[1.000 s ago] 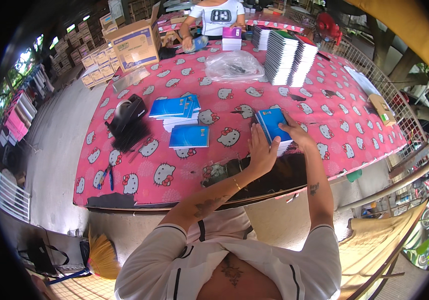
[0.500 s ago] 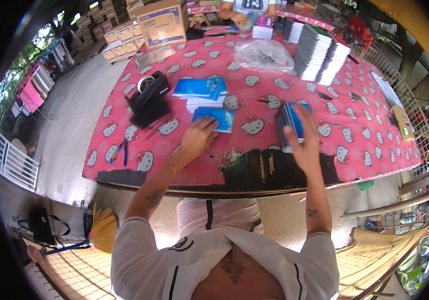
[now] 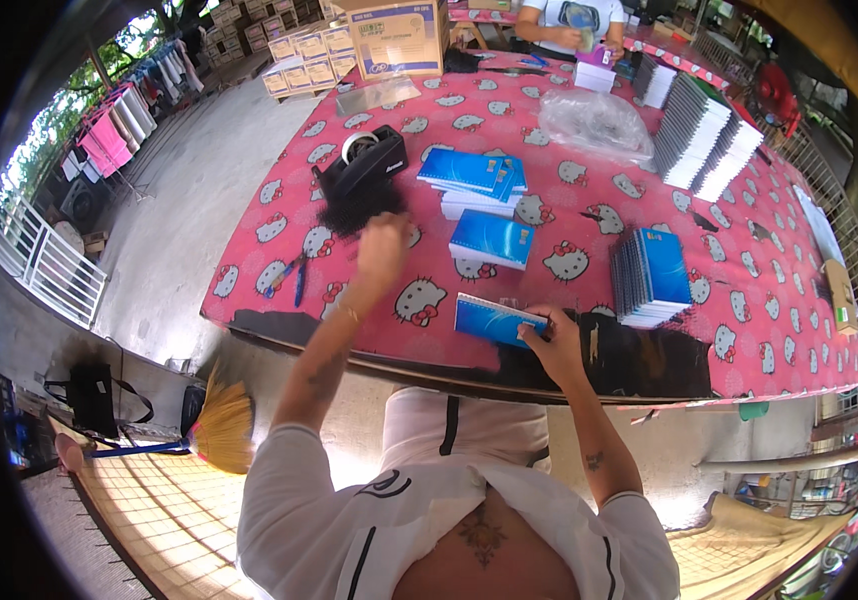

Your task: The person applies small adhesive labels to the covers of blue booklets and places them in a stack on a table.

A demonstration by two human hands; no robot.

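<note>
My right hand [image 3: 554, 345] pinches the right end of a blue-covered notebook [image 3: 494, 318] at the table's front edge. A row of holes seems to run along its upper edge. My left hand [image 3: 384, 248], fingers curled together, is at the near edge of a pile of thin black strands [image 3: 354, 205], perhaps binding coils; what it grips is too small to make out. Behind the pile stands a black tape dispenser [image 3: 374, 163]. Beyond the held notebook lie a small blue notebook stack [image 3: 492, 238] and another blue stack [image 3: 464, 170]. To the right sits a stack of coil-bound blue notebooks [image 3: 661, 270].
Blue-handled tools [image 3: 289, 280] lie at the left on the pink patterned table cover [image 3: 419, 300]. A clear plastic bag [image 3: 597, 125] and tall notebook stacks [image 3: 694, 135] occupy the far side. A cardboard box [image 3: 396, 40] stands at the far left. Across the table, a person [image 3: 569, 25] handles a purple-covered stack.
My right hand has left the coil-bound stack and now holds a notebook at the front edge. My left hand has moved from the near blue stack to the black pile. The view has shifted left.
</note>
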